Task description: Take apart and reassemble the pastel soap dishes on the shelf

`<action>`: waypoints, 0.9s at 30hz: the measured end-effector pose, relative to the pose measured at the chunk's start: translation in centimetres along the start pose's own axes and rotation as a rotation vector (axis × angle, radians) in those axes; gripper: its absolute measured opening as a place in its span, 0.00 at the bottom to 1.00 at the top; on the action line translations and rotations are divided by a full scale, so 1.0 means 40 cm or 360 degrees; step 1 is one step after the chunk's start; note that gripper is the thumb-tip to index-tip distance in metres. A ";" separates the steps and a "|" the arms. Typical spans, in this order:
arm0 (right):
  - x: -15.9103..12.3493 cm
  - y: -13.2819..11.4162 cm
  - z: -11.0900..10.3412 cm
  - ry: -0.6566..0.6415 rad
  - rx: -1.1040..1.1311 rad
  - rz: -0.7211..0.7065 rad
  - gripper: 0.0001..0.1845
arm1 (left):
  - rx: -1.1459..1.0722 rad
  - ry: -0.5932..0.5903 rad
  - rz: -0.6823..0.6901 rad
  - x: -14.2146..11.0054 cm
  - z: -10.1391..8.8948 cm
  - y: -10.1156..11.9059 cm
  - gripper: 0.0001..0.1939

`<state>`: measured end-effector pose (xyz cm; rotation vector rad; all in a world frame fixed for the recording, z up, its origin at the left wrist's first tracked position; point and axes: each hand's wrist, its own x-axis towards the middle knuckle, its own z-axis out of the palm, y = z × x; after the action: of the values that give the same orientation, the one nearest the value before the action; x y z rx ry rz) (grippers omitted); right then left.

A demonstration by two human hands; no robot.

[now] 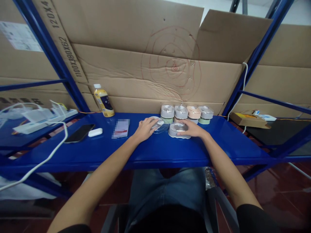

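My left hand [145, 128] rests over a clear plastic lid [161, 129] with a round label, its fingers closed on the near left part of it. Beside it, a grey rounded food container [173, 131] stands on the blue table. My right hand [193, 128] grips this container from the right, fingers over its top and side. Right behind both hands are small stacked containers with clear lids: a grey one [167, 111] over green, another grey one [181, 112], a peach one [193, 112], and a grey one [206, 112] over green.
On the blue table [155, 153] to the left are a phone [122, 128], a white earbud case [95, 132], a dark phone [80, 133] and a yellow drink bottle [104, 101]. A power strip [46, 121] with a white cable lies far left. Cardboard [121, 71] stands behind.
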<state>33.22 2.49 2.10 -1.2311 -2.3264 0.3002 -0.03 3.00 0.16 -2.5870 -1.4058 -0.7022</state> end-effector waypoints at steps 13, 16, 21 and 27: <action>-0.001 0.000 -0.003 0.0008 0.0025 0.0015 0.42 | -0.0179 -0.0016 -0.0068 0.008 0.028 -0.038 0.30; -0.001 -0.002 -0.003 0.0016 0.0036 -0.0005 0.42 | -0.0199 0.0064 -0.0127 0.015 0.034 -0.049 0.28; -0.002 -0.003 -0.002 0.0018 0.0041 -0.0006 0.41 | -0.0121 0.0273 -0.0354 0.022 0.035 -0.051 0.27; -0.001 0.001 0.000 0.0009 0.0020 -0.0004 0.41 | -0.0064 0.0275 -0.0519 0.022 0.027 -0.073 0.27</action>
<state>33.26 2.47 2.08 -1.2216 -2.3175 0.3094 -1.63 5.67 -0.74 -2.2798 -1.7892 -0.9778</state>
